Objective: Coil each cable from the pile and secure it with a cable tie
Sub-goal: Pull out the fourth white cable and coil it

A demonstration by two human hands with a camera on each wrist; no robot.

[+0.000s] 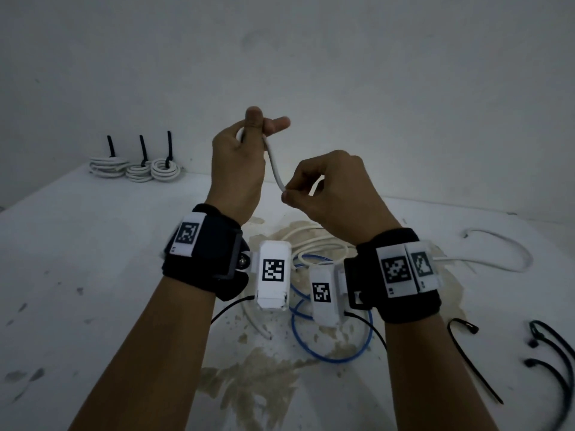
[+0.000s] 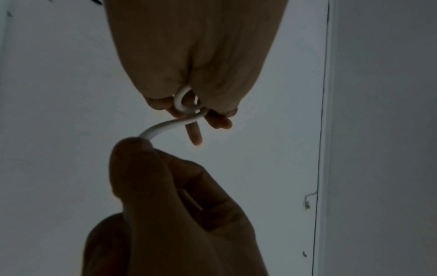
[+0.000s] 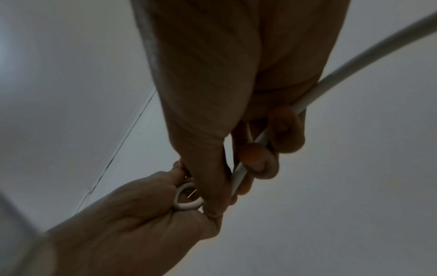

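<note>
Now | both hands' fingers pinch white cable [image 1: 273,163] | small loop [image 2: 187,101] seen only by wrists

Bare, dim room; stained white table [image 1: 93,275] against blank wall [image 1: 404,88].

Surface [image 1: 93,259]: white, lying scuffed and showing tan stains near the middle.
Far left corner: three tied white coils [image 1: 135,169] sitting side by side.
Middle: loose white cables [image 1: 311,241] and a blue cable [image 1: 333,356] lying tangled.
Right: a white cable [image 1: 504,247] curving; black cable ties [image 1: 547,362] lying near the edge.
</note>
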